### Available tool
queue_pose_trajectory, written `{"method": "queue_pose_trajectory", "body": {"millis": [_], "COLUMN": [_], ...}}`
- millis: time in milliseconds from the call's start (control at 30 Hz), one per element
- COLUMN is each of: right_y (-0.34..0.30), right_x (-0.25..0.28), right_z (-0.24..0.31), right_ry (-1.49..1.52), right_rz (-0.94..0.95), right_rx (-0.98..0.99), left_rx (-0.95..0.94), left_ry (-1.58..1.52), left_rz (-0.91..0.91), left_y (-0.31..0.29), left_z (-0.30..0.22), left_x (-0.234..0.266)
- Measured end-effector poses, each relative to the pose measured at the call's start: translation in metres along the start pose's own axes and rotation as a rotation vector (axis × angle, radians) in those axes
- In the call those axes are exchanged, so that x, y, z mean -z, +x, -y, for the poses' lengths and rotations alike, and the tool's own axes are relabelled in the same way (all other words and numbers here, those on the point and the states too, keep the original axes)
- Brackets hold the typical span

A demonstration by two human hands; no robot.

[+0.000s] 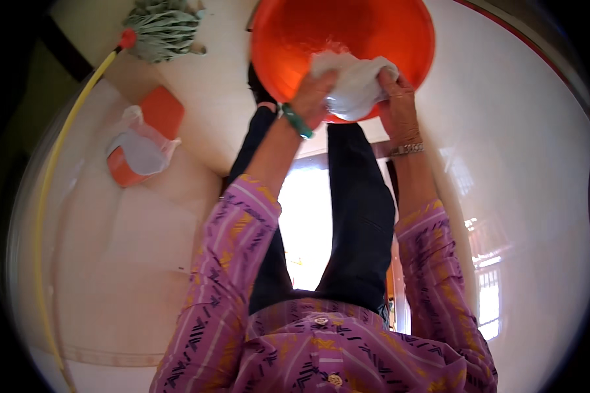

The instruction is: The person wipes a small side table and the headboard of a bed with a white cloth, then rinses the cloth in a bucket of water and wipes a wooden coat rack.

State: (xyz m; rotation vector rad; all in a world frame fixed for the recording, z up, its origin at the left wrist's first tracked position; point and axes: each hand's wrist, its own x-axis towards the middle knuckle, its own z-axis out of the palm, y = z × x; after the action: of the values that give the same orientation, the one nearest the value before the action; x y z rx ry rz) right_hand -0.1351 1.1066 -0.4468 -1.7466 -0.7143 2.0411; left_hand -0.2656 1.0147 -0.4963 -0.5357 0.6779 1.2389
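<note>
A bunched white cloth [356, 86], looking wet, is held over the near side of a large orange basin [404, 31]. My left hand [313, 99], with a green bangle at its wrist, grips the cloth's left part. At its right end, my right hand [398, 108] has its fingers closed on a fold, and a metal watch band circles that wrist. The cloth covers some of my fingertips. Both forearms come up in rolled purple patterned sleeves.
At the upper left lies a mop head [164, 29] of grey-green strands, its yellow handle [48, 173] running down the left side. Below it sits an orange bin [161, 111] with a white plastic bag [141, 149]. My dark-trousered legs [357, 203] stand by the basin.
</note>
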Motion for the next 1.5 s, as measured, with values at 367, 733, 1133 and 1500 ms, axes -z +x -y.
{"method": "queue_pose_trajectory", "body": {"millis": [367,733,1133,1500], "right_y": [0.040,0.086,-0.006,-0.031], "right_x": [-0.031,-0.039,-0.034,-0.019], "right_z": [0.018,0.004,0.030,0.014], "right_ry": [-0.193,-1.116,-0.066,-0.245], "right_rz": [0.300,0.156,0.372,-0.025], "right_rx": [-0.210,0.296,-0.290,0.026], "left_rx": [0.162,-0.018,0.071,-0.041], "left_ry": [0.347,1.359,-0.083,-0.072], "left_rz": [0.145,-0.242,0.334,0.194], "left_y": [-0.024,0.015,-0.018,-0.020], "left_z": [-0.018,-0.021,-0.033,-0.024], "left_x": [-0.031,-0.041,-0.011,-0.039]}}
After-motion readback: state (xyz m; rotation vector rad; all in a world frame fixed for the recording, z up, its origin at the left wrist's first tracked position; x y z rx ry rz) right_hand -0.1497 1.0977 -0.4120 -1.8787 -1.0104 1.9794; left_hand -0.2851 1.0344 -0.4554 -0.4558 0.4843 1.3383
